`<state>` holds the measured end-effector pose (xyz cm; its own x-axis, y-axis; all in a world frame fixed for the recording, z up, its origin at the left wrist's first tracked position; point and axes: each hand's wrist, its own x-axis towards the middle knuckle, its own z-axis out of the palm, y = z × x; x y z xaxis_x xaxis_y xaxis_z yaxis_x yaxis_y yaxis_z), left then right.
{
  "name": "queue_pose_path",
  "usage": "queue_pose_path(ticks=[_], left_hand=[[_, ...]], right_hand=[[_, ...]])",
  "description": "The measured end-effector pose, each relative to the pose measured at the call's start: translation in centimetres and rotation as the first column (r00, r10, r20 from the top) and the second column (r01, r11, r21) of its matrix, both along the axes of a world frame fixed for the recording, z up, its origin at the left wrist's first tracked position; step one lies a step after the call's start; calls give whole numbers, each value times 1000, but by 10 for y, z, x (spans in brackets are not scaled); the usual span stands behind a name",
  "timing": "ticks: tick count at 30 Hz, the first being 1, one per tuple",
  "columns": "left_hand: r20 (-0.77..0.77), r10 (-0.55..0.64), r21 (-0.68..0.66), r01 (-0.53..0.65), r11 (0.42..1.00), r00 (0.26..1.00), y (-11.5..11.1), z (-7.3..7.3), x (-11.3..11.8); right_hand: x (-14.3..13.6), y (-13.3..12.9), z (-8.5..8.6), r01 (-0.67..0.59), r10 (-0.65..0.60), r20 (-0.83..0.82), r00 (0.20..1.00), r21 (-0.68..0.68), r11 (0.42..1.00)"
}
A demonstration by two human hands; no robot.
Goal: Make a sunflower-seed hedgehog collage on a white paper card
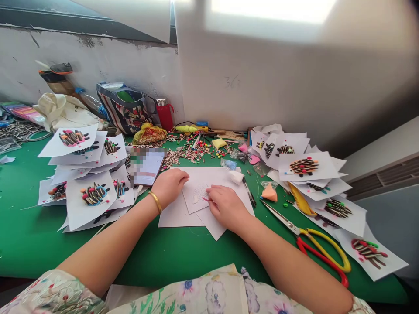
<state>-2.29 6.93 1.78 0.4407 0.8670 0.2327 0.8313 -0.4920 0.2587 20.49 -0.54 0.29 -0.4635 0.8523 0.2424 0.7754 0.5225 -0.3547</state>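
Note:
A small white card (190, 201) with a partly whitened, dotted drawing (200, 192) lies tilted on larger white sheets (166, 218). My right hand (225, 205) rests on this card, fingers curled together over the drawing; a small pink bit shows beneath them, too small to name. Beside the card's upper left edge, my left hand (170, 185) has its fingertips pressed together, and whatever they may pinch is hidden. A lump of white clay (235, 176) sits on the sheets just beyond my right hand. Dark pens (249, 192) lie along the sheets' right edge.
Stacked cards with striped-seed hedgehogs (94, 194) stand left, and more cards (304, 166) right. Open scissors (299, 231) lie near my right forearm. A phone (147, 165), loose seeds (193, 152), orange clay (269, 192) and a red bottle (164, 114) surround the sheets.

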Motion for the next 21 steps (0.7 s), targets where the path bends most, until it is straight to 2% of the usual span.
queue_pose_path(ticks=[4, 9, 11, 14, 16, 18, 21], left_hand=[[-28, 20, 50, -19, 999, 999, 18, -17, -4], [-64, 84, 129, -75, 989, 994, 22, -24, -12], [-13, 27, 166, -25, 986, 1000, 21, -25, -11], [76, -173, 143, 161, 977, 982, 19, -27, -7], [113, -221, 129, 206, 970, 969, 17, -27, -6], [128, -169, 142, 151, 978, 977, 16, -26, -8], [135, -17, 149, -3, 989, 991, 16, -21, -18]], right_hand=[[0, 1, -3, -29, 29, -15, 999, -45, 999], [-3, -2, -1, 0, 0, 4, 1000, -76, 997], [-4, -4, 1, 10, -9, 11, 1000, -77, 997], [-6, -4, 4, 15, -13, 19, 1000, -86, 996], [-6, -4, 5, 17, -15, 18, 1000, -95, 995], [-5, -4, 5, 18, -17, 14, 1000, -99, 995], [-5, -4, 4, 11, -10, 7, 1000, -103, 995]])
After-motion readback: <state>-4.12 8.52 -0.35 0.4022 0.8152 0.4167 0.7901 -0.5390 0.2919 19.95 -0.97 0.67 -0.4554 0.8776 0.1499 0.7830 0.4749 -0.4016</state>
